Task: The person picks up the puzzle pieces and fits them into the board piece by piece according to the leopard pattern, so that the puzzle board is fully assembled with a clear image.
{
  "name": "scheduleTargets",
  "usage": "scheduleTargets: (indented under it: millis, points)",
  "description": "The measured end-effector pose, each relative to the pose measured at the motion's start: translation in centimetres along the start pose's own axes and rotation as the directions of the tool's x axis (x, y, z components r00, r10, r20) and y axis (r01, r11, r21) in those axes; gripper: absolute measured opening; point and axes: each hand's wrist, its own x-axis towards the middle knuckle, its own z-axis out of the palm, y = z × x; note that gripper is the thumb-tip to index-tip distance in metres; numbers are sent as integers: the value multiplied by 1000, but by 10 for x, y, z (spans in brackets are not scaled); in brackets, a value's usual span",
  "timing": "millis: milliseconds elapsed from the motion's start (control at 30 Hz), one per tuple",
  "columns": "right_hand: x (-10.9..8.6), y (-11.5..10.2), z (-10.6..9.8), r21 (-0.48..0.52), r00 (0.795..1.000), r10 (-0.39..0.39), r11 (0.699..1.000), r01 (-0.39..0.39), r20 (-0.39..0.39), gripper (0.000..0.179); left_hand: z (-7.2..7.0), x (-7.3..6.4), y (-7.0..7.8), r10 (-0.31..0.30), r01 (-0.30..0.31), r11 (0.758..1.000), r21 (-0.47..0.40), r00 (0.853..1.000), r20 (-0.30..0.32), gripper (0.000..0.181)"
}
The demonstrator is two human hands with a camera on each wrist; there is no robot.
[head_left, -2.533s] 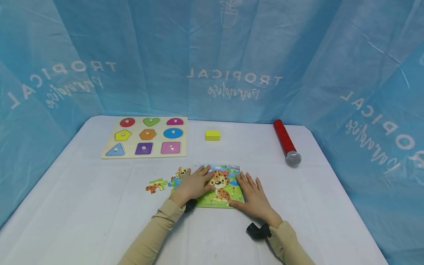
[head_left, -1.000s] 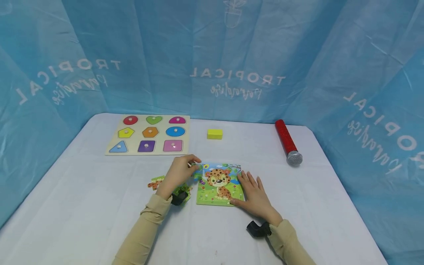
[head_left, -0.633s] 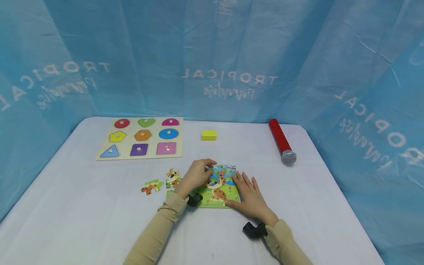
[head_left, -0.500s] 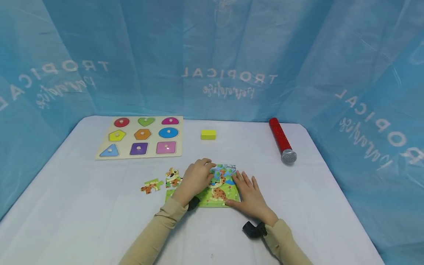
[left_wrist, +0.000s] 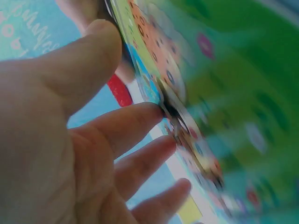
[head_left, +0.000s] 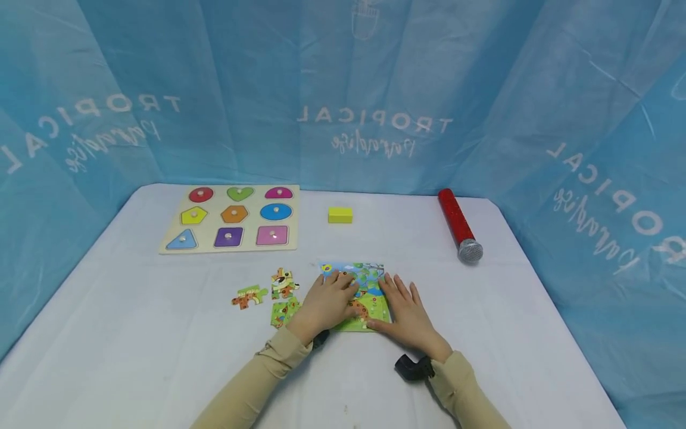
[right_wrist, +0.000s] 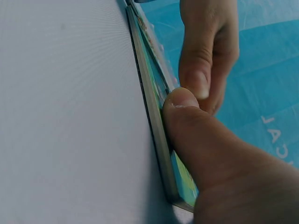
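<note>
A leopard jigsaw puzzle (head_left: pixel 370 274) lies flat at the table's middle. My left hand (head_left: pixel 327 304) lies over its left part and hides much of the picture. In the left wrist view, several extended fingertips touch a blurred seam between pieces. My right hand (head_left: pixel 409 319) rests along the puzzle's right side, its thumb at the lower edge. The right wrist view shows a thin layer (right_wrist: pixel 154 46) lifted slightly off the puzzle board (right_wrist: pixel 161 154). Left of the puzzle lie three loose pieces: a spotted green one (head_left: pixel 249 296), one with a face (head_left: pixel 283 286) and a green one (head_left: pixel 284 313), partly covered.
Behind the loose pieces is a knobbed shape board (head_left: pixel 252 241). A yellow block (head_left: pixel 340 215) sits at the back centre, and a red microphone (head_left: pixel 458 223) lies at the back right. Blue printed cloth (head_left: pixel 343 155) hangs around the white table (head_left: pixel 134 345).
My left hand went to the puzzle's upper left edge, fingers bent, then moved right over the picture. It now lies lower and flatter, uncovering more loose pieces. The right hand stayed in place.
</note>
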Motion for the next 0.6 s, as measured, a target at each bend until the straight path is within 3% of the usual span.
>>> scheduleTargets:
  millis: [200,600]
  points:
    - [1,3,2,22,1000,4,1000,-4,-23,97,2,14,12,-2,2,999,34,1000,-5,59]
    - [1,2,2,12,999,-7,1000,8,-39,97,-1,22,22,-68,65,995,77,997,35,60]
